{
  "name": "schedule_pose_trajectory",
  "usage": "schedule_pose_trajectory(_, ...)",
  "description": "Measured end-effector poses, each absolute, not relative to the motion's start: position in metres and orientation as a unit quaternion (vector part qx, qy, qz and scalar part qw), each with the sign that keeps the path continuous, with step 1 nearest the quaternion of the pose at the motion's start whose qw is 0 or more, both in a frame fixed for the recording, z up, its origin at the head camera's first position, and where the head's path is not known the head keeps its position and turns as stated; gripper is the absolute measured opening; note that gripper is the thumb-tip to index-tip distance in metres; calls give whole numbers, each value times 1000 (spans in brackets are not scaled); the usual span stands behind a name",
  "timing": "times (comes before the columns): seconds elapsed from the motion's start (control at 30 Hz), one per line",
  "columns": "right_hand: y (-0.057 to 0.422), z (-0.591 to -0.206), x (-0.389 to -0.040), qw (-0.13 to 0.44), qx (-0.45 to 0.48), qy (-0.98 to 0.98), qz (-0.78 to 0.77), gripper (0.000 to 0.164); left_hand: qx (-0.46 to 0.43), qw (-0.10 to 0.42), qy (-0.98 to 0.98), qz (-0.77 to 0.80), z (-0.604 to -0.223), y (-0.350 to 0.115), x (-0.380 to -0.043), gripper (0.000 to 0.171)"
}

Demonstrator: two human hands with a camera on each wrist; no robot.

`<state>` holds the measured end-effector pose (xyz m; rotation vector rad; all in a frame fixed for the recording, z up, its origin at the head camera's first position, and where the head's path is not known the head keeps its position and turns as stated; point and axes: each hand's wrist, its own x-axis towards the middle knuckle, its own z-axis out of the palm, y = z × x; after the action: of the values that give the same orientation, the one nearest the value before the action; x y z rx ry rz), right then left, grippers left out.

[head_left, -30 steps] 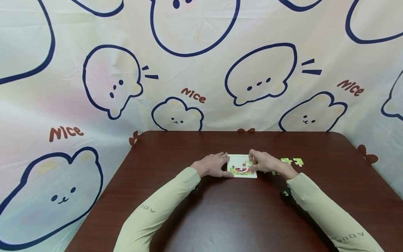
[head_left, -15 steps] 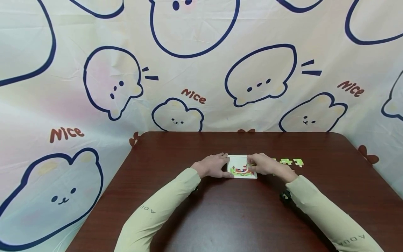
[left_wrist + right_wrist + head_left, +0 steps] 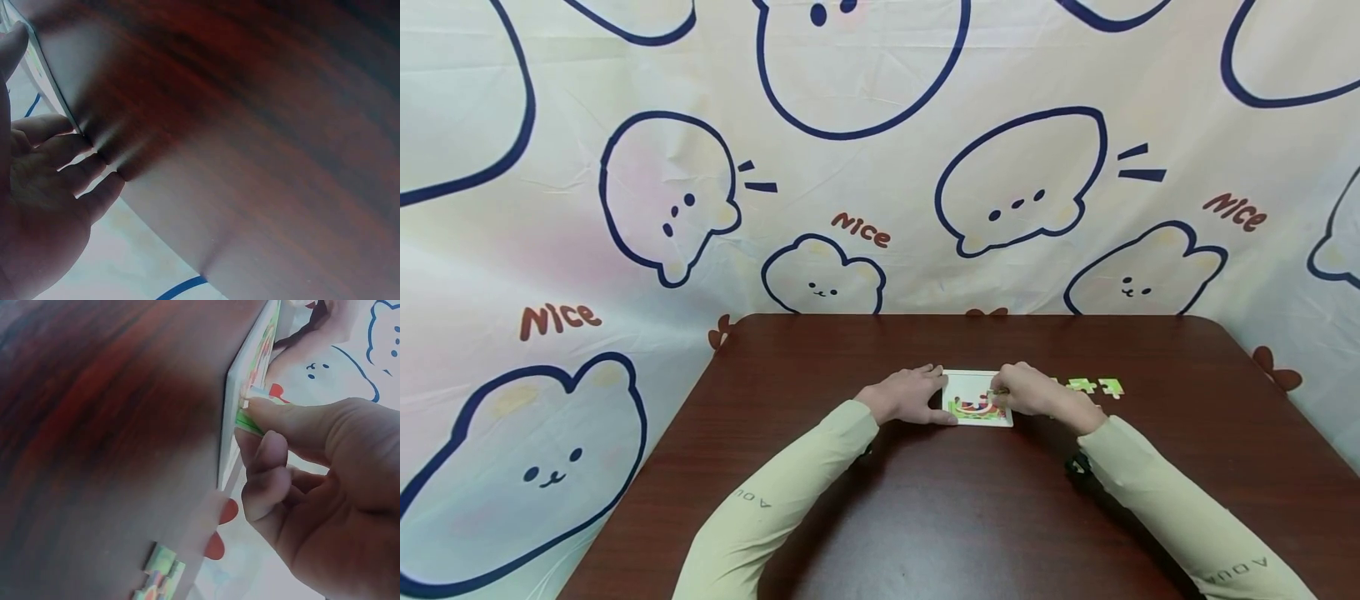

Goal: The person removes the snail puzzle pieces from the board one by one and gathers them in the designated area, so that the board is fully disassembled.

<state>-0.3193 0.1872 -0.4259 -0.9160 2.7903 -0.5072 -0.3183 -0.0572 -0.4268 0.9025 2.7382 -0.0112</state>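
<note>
A white-framed jigsaw board (image 3: 964, 383) lies flat on the table, with a colourful picture filled in along its near part and white backing bare at the far part. My left hand (image 3: 906, 395) rests at the board's left side, its thumb at the near corner and its fingers at the far one. In the left wrist view those fingers (image 3: 100, 194) are fairly straight against the frame's edge. Over the board's right side, my right hand (image 3: 1032, 390) pinches a jigsaw piece (image 3: 249, 423), green at one end, between thumb and forefinger. The fingers partly hide that piece.
Loose green jigsaw pieces (image 3: 1082, 385) lie on the dark wooden table (image 3: 955, 508) to the right of the board, some partly behind the right hand. A printed cloth (image 3: 910, 167) hangs behind the table's far edge.
My right hand has turned and shifted slightly over the board's right side, with the jigsaw piece still pinched. The left hand stays in place at the board.
</note>
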Motion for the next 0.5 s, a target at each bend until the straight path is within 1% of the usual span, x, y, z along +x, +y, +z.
schedule_pose_trajectory(0.27,189,-419,-318,90,-327,926,-166,28,309,131,942,-5,-428,-56,-318,91)
schedule_pose_trajectory(0.43,193,-416,-319,82,-333,925,-165,16,309,136,941,-3,-427,-57,-319,90)
schedule_pose_trajectory(0.5,196,-413,-318,76,-326,927,-169,16,309,138,941,0,-426,-57,-320,90)
